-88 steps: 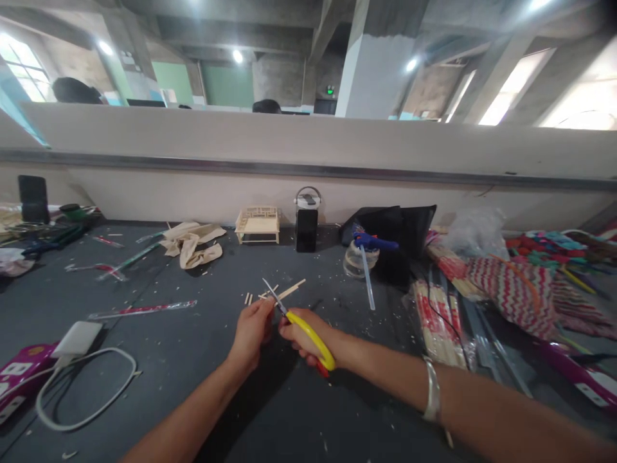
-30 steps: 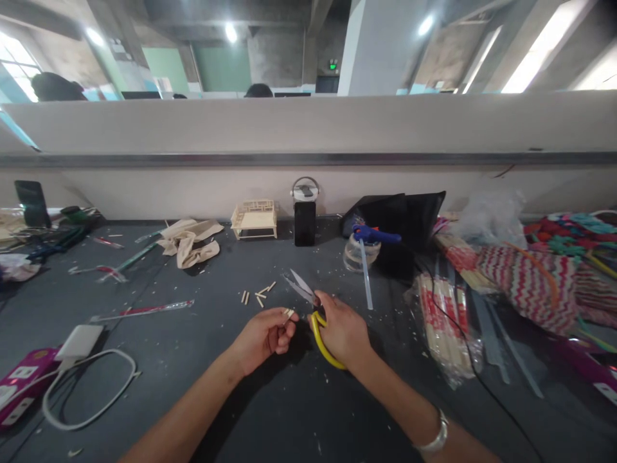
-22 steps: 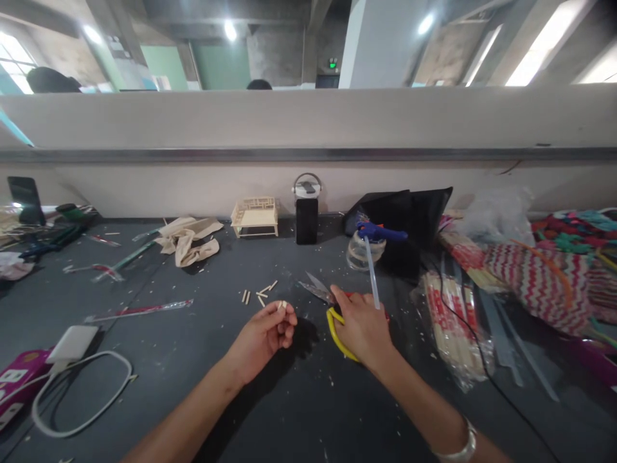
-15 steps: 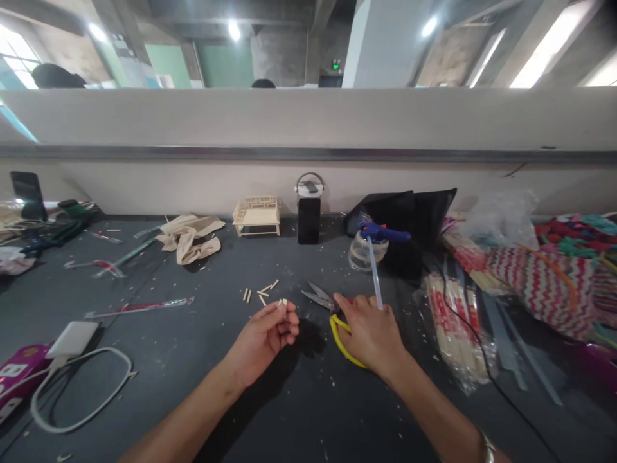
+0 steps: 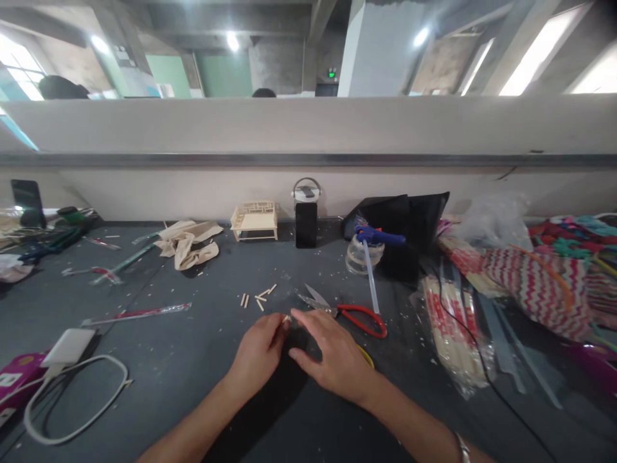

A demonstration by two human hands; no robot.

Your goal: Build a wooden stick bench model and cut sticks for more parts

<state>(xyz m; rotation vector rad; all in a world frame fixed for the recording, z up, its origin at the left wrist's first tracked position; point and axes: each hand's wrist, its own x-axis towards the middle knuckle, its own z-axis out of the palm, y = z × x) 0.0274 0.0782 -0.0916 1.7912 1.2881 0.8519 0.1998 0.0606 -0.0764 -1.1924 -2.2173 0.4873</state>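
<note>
My left hand [image 5: 258, 347] is closed, its thumb and fingertips pinching small pale wooden pieces [image 5: 288, 317] that are mostly covered. Close beside it, my right hand [image 5: 330, 350] has thumb and index finger apart, the index tip near those pieces; nothing shows in it. Scissors [image 5: 364, 320] with one red and one yellow handle lie open on the table, the yellow handle partly under my right hand. Several short wooden sticks [image 5: 260, 299] lie beyond my left hand. A small wooden bench model [image 5: 254, 222] stands at the back.
A black phone [image 5: 306, 225] stands upright at the back. Right of it, a blue glue gun [image 5: 380, 236] rests on a glass jar [image 5: 362, 257]. Packaged sticks [image 5: 453, 328] lie right, a cloth [image 5: 187, 243] and white charger [image 5: 70, 347] left.
My right hand has let go of the scissors and moved left to my left hand, opening its fingers. The scissors lie on the table. The camera view has shifted slightly.
</note>
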